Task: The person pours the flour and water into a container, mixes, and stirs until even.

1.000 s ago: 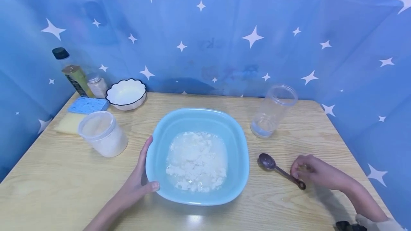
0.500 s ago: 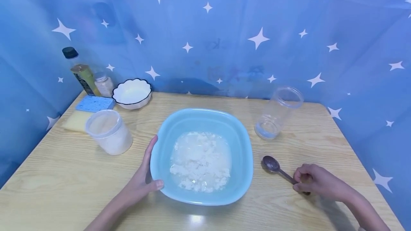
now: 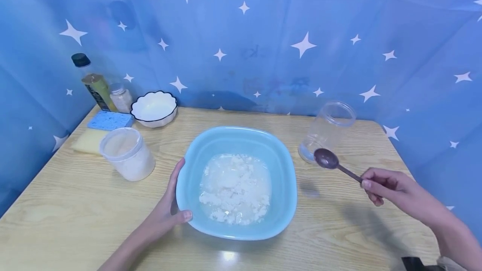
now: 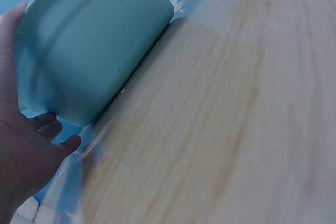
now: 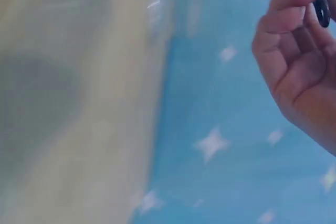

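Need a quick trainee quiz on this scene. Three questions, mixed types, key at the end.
1. Which hand holds the dark spoon?
2. True or false: the scalloped bowl stands to the right of the clear jar.
3. What is in the blue basin? a) a sponge b) white, lumpy material c) nothing

Key:
1. The right hand.
2. False; it stands to the left.
3. b

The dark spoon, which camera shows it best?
The head view: the dark spoon shows its whole bowl and much of its handle, held by the right hand. The right wrist view has mainly the handle's end, cropped at the top; the left wrist view shows none of it.
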A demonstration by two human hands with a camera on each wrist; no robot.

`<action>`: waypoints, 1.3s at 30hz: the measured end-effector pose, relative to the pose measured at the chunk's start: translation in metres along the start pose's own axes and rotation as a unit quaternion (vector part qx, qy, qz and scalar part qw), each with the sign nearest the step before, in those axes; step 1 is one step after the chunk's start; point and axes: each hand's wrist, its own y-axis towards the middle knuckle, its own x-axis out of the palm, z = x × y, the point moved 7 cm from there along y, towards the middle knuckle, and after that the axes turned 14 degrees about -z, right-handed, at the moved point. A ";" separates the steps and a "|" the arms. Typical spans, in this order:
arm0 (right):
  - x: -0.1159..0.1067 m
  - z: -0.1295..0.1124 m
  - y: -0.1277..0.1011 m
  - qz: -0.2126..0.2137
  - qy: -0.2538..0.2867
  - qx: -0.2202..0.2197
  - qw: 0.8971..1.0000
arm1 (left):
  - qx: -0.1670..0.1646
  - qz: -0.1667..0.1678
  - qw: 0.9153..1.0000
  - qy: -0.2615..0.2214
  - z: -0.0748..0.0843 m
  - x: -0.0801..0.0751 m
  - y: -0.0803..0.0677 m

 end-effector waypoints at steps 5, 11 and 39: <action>0.013 -0.051 0.046 -0.004 -0.039 -0.035 0.999 | -0.004 0.000 1.000 0.005 -0.001 -0.002 0.000; 0.043 -0.082 0.102 -0.025 -0.078 0.022 0.996 | 0.002 -0.001 1.000 -0.012 -0.002 0.000 0.000; 0.053 -0.089 0.156 0.046 -0.226 0.033 0.973 | -0.006 -0.001 1.000 -0.003 -0.003 -0.004 0.000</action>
